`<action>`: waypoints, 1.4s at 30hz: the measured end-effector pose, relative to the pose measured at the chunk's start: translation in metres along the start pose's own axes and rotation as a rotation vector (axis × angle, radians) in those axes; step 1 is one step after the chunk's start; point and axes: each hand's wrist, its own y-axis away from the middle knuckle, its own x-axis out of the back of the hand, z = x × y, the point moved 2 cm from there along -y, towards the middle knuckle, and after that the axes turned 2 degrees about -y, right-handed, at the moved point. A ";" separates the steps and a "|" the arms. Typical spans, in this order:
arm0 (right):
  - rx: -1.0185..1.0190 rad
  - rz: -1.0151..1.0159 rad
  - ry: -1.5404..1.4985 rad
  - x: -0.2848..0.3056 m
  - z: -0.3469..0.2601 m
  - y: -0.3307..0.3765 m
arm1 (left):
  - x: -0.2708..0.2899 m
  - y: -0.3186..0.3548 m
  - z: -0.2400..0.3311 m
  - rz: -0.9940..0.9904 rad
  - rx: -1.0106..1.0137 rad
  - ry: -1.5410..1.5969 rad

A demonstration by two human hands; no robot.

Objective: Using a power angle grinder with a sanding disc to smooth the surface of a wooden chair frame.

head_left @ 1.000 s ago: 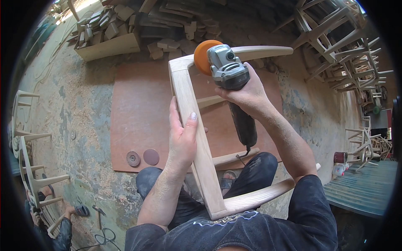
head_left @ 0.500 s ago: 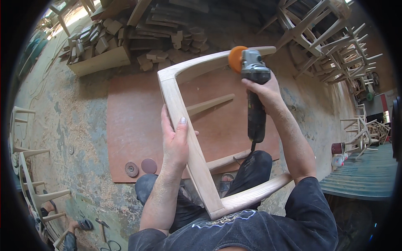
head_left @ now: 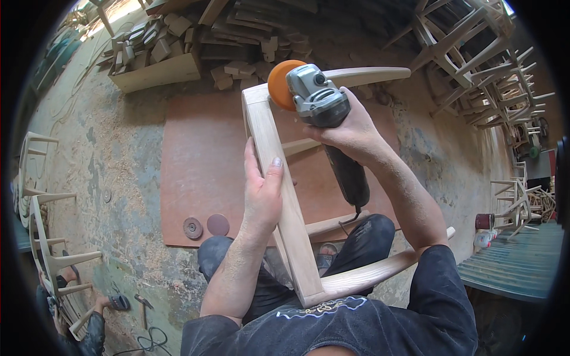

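Workshop floor (head_left: 127, 172) dusted, grinder (head_left: 320, 98) back at the corner (head_left: 255, 94)

Half a second earlier it sat farther along the far arm (head_left: 374, 75) of the wooden frame (head_left: 264, 121); its orange disc (head_left: 282, 86) had returned, as I watched, beside the corner. The left hand (head_left: 263, 193) clasped the long rail (head_left: 292, 231); the right hand (head_left: 351, 130) wrapped the grinder. From the person's shirt (head_left: 380, 326), the frame reached over a reddish board (head_left: 205, 154), open leftward to its edge.
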 end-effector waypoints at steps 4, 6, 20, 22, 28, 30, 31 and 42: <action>-0.032 -0.023 0.002 -0.005 0.002 -0.004 | 0.002 -0.002 -0.009 0.011 -0.042 -0.028; -0.028 -0.024 -0.003 -0.007 0.002 -0.006 | 0.006 -0.006 -0.018 0.022 -0.061 -0.061; -0.061 0.048 0.002 0.005 0.011 -0.006 | 0.003 -0.002 -0.004 -0.004 -0.031 0.021; -0.060 0.066 0.021 0.011 0.014 -0.006 | 0.001 -0.002 -0.001 -0.009 -0.049 0.024; -0.070 0.115 0.011 0.048 0.025 -0.003 | 0.000 -0.001 0.001 -0.007 -0.040 0.033; -0.129 0.154 -0.001 0.066 0.029 0.000 | 0.000 -0.001 0.000 -0.013 -0.049 0.040; -0.162 0.167 -0.034 0.075 0.032 0.002 | 0.001 -0.001 0.000 -0.009 -0.052 0.042; -0.273 0.353 -0.220 0.137 0.039 0.021 | 0.006 -0.004 -0.009 0.014 -0.022 0.073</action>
